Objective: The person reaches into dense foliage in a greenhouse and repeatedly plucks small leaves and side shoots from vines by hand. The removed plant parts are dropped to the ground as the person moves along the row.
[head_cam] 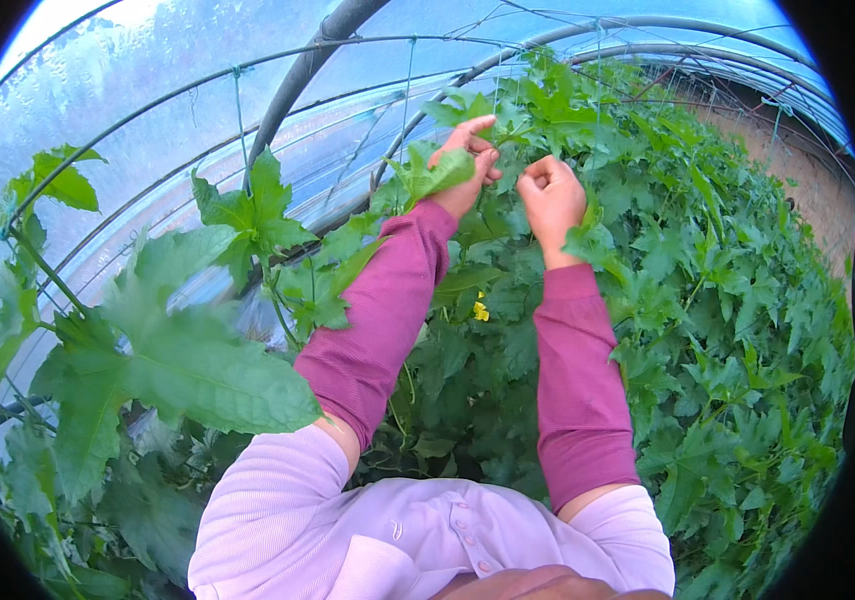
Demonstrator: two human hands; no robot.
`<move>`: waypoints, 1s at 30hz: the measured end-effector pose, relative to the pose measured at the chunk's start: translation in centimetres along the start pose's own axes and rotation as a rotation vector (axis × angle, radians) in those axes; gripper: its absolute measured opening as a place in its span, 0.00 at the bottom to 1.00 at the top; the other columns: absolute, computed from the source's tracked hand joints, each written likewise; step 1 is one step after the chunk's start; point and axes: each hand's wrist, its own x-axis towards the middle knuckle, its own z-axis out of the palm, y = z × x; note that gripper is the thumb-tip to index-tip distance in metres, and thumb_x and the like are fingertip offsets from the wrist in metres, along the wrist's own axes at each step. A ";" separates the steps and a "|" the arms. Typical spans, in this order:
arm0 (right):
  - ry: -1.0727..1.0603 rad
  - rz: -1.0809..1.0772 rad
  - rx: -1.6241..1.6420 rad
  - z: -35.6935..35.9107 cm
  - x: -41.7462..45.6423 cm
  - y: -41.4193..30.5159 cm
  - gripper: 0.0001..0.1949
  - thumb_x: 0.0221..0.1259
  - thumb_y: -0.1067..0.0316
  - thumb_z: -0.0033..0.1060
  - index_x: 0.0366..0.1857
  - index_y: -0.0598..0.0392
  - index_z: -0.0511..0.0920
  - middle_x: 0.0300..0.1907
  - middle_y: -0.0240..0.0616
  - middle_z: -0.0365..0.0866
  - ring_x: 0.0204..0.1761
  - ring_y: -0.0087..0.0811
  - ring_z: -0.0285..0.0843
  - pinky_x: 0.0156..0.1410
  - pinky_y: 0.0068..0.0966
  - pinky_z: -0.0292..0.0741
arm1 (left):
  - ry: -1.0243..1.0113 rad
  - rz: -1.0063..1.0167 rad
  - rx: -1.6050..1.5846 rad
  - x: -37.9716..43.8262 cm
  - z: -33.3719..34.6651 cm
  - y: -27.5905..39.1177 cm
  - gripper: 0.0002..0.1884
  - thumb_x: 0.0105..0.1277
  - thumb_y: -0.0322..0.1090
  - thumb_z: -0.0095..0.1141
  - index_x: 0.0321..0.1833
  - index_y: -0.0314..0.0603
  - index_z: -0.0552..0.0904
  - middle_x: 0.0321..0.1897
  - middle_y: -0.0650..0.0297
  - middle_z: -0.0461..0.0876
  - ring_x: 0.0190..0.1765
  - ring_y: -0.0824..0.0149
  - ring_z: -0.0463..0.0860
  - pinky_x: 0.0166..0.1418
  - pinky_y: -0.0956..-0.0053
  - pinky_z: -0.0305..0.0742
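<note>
My left hand (470, 161) is raised among the upper shoots of a climbing vine, its index finger stretched out and the other fingers bent. A green lobed leaf (438, 175) covers part of that hand and wrist. Close to its fingertips is a leafy vine shoot (513, 135); whether the fingers grip the stem cannot be made out. My right hand (553, 196) is just to the right and slightly lower, fingers curled in against the thumb. Nothing shows in it, though its inner side is hidden. Thin hanging strings (497, 86) run down near both hands.
Dense vine foliage (697, 300) fills the right side. A large leaf (194, 367) juts close at the left. Metal hoops (300, 71) support clear plastic sheeting (157, 127). A yellow flower (480, 309) shows between my forearms. Bare soil (810, 187) lies at far right.
</note>
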 end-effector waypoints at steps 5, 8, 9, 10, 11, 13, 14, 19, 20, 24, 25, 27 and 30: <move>-0.184 0.540 0.815 1.0 2.9 -2.3 0.09 0.62 0.65 0.65 0.35 0.56 0.75 0.28 0.36 0.82 0.15 0.17 0.61 0.19 0.20 0.58 | -0.032 -0.107 0.111 0.2 -1.3 -0.5 0.19 0.70 0.27 0.54 0.63 0.40 0.74 0.38 0.65 0.76 0.31 0.74 0.80 0.33 0.80 0.77; -0.193 0.540 0.948 2.2 3.2 -2.9 0.07 0.65 0.65 0.62 0.39 0.53 0.74 0.28 0.33 0.79 0.13 0.13 0.56 0.17 0.16 0.50 | -0.019 -0.121 0.052 -0.3 -1.1 0.1 0.18 0.70 0.28 0.55 0.61 0.38 0.74 0.36 0.65 0.79 0.30 0.74 0.80 0.33 0.79 0.77; -0.184 0.529 0.977 2.4 3.3 -3.0 0.07 0.65 0.65 0.61 0.41 0.52 0.75 0.28 0.32 0.78 0.13 0.14 0.56 0.17 0.15 0.50 | -0.018 -0.126 0.035 -0.3 -0.9 0.4 0.18 0.69 0.29 0.56 0.61 0.36 0.74 0.36 0.65 0.80 0.30 0.75 0.81 0.33 0.79 0.78; -0.186 0.543 1.003 2.9 3.5 -2.8 0.07 0.66 0.65 0.61 0.41 0.52 0.75 0.28 0.31 0.78 0.13 0.14 0.56 0.17 0.16 0.50 | -0.011 -0.138 0.044 -0.5 -0.8 0.9 0.18 0.69 0.30 0.57 0.61 0.37 0.74 0.34 0.66 0.80 0.29 0.75 0.80 0.32 0.79 0.77; -0.186 0.556 1.029 3.7 3.6 -2.3 0.07 0.67 0.65 0.60 0.42 0.52 0.75 0.28 0.30 0.77 0.14 0.14 0.56 0.17 0.16 0.50 | -0.017 -0.135 0.019 -0.4 -0.8 0.9 0.18 0.69 0.30 0.58 0.60 0.37 0.74 0.33 0.66 0.80 0.29 0.75 0.80 0.32 0.79 0.77; -0.266 0.591 1.071 4.3 3.8 -2.2 0.07 0.67 0.65 0.60 0.43 0.53 0.76 0.28 0.28 0.76 0.14 0.14 0.56 0.17 0.16 0.50 | -0.025 -0.127 -0.019 -0.4 -1.2 1.1 0.17 0.68 0.31 0.58 0.58 0.38 0.75 0.33 0.67 0.80 0.29 0.75 0.80 0.32 0.79 0.77; -0.341 0.612 1.080 4.0 4.1 -2.1 0.08 0.67 0.65 0.60 0.43 0.54 0.76 0.27 0.26 0.75 0.14 0.13 0.56 0.17 0.16 0.50 | -0.021 -0.138 -0.043 -0.4 -1.4 1.2 0.16 0.68 0.31 0.59 0.57 0.38 0.76 0.33 0.67 0.80 0.29 0.75 0.81 0.32 0.80 0.76; -0.557 0.698 1.147 3.4 5.0 -1.5 0.05 0.68 0.68 0.56 0.42 0.54 0.76 0.25 0.24 0.71 0.16 0.14 0.57 0.19 0.16 0.51 | -0.043 -0.212 -0.176 -0.2 -1.9 1.5 0.11 0.68 0.32 0.59 0.51 0.39 0.77 0.33 0.67 0.81 0.29 0.75 0.81 0.34 0.80 0.76; -0.560 0.710 1.165 3.4 5.1 -1.4 0.03 0.68 0.69 0.55 0.41 0.53 0.75 0.25 0.24 0.71 0.16 0.15 0.57 0.19 0.16 0.52 | -0.046 -0.216 -0.172 -0.2 -2.0 1.4 0.11 0.68 0.32 0.59 0.51 0.39 0.77 0.33 0.67 0.81 0.29 0.75 0.81 0.33 0.80 0.76; -0.547 0.787 1.310 4.0 5.5 -0.2 0.01 0.65 0.71 0.54 0.37 0.53 0.74 0.26 0.28 0.71 0.19 0.18 0.60 0.21 0.17 0.55 | -0.013 -0.205 -0.193 0.3 -1.8 1.7 0.11 0.68 0.31 0.60 0.49 0.38 0.77 0.33 0.67 0.81 0.29 0.75 0.81 0.33 0.80 0.76; -0.591 0.803 1.361 3.8 5.6 -0.3 0.01 0.65 0.71 0.54 0.37 0.53 0.74 0.27 0.29 0.72 0.19 0.19 0.60 0.21 0.17 0.55 | 0.011 -0.200 -0.215 0.4 -1.6 1.7 0.11 0.68 0.31 0.60 0.49 0.38 0.77 0.33 0.67 0.81 0.29 0.75 0.81 0.33 0.80 0.76; -0.685 0.831 1.462 3.2 6.1 -0.8 0.02 0.63 0.70 0.54 0.36 0.54 0.74 0.27 0.30 0.72 0.20 0.21 0.61 0.21 0.18 0.57 | 0.045 -0.220 -0.214 0.6 -1.6 1.9 0.09 0.68 0.31 0.60 0.47 0.39 0.76 0.33 0.66 0.81 0.27 0.75 0.79 0.31 0.80 0.75; -0.590 0.775 1.284 2.9 6.0 -1.7 0.03 0.63 0.69 0.54 0.35 0.54 0.74 0.29 0.32 0.74 0.22 0.22 0.65 0.22 0.18 0.60 | 0.161 -0.212 -0.231 0.9 -1.0 2.1 0.08 0.66 0.30 0.62 0.44 0.40 0.77 0.28 0.68 0.80 0.24 0.77 0.76 0.28 0.82 0.72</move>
